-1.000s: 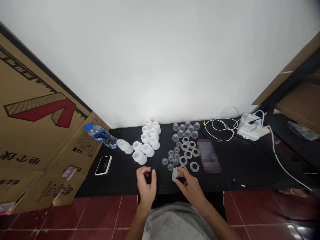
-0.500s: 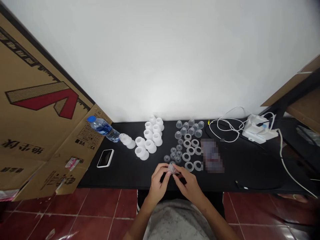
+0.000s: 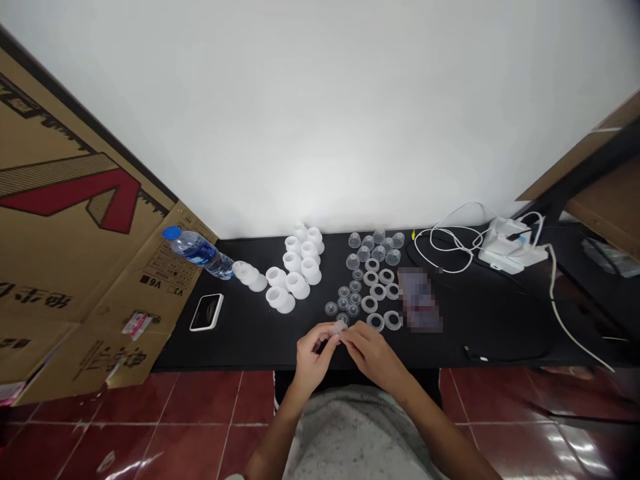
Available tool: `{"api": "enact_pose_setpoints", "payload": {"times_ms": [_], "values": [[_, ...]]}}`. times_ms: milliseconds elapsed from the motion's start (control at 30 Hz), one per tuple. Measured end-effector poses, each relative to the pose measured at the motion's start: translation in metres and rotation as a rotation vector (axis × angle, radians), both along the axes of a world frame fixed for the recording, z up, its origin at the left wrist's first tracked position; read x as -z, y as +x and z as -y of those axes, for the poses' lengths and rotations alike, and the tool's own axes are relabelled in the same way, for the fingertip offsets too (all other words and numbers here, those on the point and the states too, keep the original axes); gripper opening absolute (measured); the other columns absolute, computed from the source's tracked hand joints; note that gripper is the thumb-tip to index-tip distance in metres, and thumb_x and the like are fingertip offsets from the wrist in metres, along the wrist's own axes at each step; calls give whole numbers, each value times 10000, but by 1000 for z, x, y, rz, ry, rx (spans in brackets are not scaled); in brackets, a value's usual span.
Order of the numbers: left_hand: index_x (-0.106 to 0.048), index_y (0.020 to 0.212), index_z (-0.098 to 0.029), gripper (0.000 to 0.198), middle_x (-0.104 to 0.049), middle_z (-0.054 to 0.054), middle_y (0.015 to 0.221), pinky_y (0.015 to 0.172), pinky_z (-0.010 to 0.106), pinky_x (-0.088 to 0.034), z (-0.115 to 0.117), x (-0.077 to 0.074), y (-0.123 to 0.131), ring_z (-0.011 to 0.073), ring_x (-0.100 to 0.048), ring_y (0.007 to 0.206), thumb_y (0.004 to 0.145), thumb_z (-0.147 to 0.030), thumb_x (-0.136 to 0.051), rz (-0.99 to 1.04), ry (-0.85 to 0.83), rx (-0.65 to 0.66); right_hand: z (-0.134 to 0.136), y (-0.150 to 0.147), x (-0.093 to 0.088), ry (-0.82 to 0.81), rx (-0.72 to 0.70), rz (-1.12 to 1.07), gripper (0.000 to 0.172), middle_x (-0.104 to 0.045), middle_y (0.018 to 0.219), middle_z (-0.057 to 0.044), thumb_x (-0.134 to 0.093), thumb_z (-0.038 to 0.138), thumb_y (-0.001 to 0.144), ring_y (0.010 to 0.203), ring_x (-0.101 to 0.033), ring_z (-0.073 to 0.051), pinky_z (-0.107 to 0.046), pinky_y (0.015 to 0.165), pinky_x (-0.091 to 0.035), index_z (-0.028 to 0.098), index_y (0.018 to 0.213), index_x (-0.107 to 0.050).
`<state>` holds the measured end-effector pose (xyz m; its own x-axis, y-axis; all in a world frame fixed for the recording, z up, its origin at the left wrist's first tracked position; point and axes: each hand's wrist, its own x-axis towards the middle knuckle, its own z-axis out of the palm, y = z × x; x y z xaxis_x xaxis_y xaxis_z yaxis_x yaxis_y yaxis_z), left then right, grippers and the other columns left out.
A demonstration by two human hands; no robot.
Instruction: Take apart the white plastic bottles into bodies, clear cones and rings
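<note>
Near the front edge of the black table, my left hand (image 3: 314, 352) and my right hand (image 3: 367, 347) meet around a small translucent ring-shaped piece (image 3: 339, 327). The left fingers and thumb pinch it from the left; the right fingertips press against its right side and partly hide it. Just beyond my hands stand several small clear silicone nipples (image 3: 343, 302). To their right lie several translucent rings (image 3: 371, 279), and behind these several clear domed caps (image 3: 379, 253) rest on the table.
Several white wide-necked containers (image 3: 298, 287) stand left of centre. Beside them are a stack of white and clear pieces (image 3: 249, 276), a water bottle (image 3: 197, 253), a white device (image 3: 207, 313) and a cardboard box (image 3: 165, 267). On the right lie a blurred flat item (image 3: 420, 300), a power strip (image 3: 510, 247) and cables.
The translucent piece has been turned between my hands, and the right fingers have closed in on it. The whole view has shifted slightly.
</note>
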<state>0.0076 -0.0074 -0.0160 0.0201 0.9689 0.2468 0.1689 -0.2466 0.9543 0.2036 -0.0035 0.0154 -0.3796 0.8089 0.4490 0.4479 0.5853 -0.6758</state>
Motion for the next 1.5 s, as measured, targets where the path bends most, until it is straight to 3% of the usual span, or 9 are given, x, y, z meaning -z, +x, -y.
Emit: {"api": "enact_pose_setpoints", "payload": {"times_ms": [167, 433, 567, 700, 900, 1067, 1167, 1333, 1500], "values": [[-818, 1041, -158, 364, -840, 88, 881, 651, 271, -625, -12, -1, -6, 169, -743, 628, 1030, -506, -716, 190, -187, -56, 3, -6, 3, 66, -36, -80, 210, -743, 1009, -80, -520, 136, 1127, 925, -707, -206, -328, 830, -625, 225, 1132, -710], [-762, 1222, -162, 462, -864, 128, 1042, 839, 364, -704, -8, 4, 3, 262, -857, 876, 916, -493, -863, 322, -215, -255, 25, -2, 44, -66, 333, -363, 180, -800, 916, -26, -761, 306, 1045, 687, -780, -170, -266, 661, -673, 237, 1203, -705], [-684, 1235, -176, 443, -850, 110, 1029, 764, 369, -715, -5, 3, 8, 268, -861, 855, 950, -480, -831, 413, -160, -334, 23, 3, 41, 17, 282, -227, 82, -791, 873, -26, -705, 288, 1081, 691, -763, -167, -264, 670, -651, 224, 1125, -733], [-638, 1190, -186, 373, -815, 78, 991, 591, 257, -632, -3, 4, 7, 194, -815, 711, 988, -458, -795, 428, -36, -460, 14, -16, 27, 55, 140, 4, 226, -776, 919, -65, -515, 239, 1158, 798, -778, -190, -284, 733, -635, 190, 1206, -730], [-613, 1205, -200, 309, -784, 59, 998, 658, 259, -611, -3, 5, 4, 168, -785, 757, 1039, -429, -738, 422, 44, -525, -4, -52, 24, 29, 212, 290, 242, -783, 961, -89, -504, 221, 1152, 770, -780, -199, -274, 670, -601, 171, 1236, -725], [-658, 1186, -189, 290, -810, 66, 968, 643, 238, -592, -1, 6, 4, 137, -742, 690, 1043, -429, -734, 359, 21, -551, 9, -42, 33, -4, 242, 189, 312, -772, 983, -90, -493, 266, 1154, 776, -782, -200, -274, 645, -611, 165, 1406, -647], [-720, 1125, -178, 207, -820, 83, 944, 665, 262, -606, 6, 8, 6, 169, -765, 743, 1067, -374, -692, 165, 105, -480, 20, -27, 36, 52, 253, 94, 311, -758, 1023, -96, -566, 312, 1133, 851, -784, -211, -284, 671, -635, 194, 1406, -656], [-768, 1176, -202, 171, -812, 65, 906, 646, 277, -569, 15, 8, 8, 148, -653, 660, 1033, -190, -675, -202, 432, -123, 24, -14, 31, 170, 207, 106, 436, -752, 1227, -140, -599, 286, 1112, 1035, -756, -254, -381, 882, -662, 219, 1543, -590], [-751, 1118, -214, 125, -759, 58, 863, 636, 297, -543, 14, 7, 8, 179, -637, 688, 1014, -230, -684, -273, 370, -165, 25, -8, 29, 151, 290, 257, 500, -743, 1233, -154, -606, 266, 1100, 1022, -695, -295, -462, 930, -601, 199, 1594, -561]]}}
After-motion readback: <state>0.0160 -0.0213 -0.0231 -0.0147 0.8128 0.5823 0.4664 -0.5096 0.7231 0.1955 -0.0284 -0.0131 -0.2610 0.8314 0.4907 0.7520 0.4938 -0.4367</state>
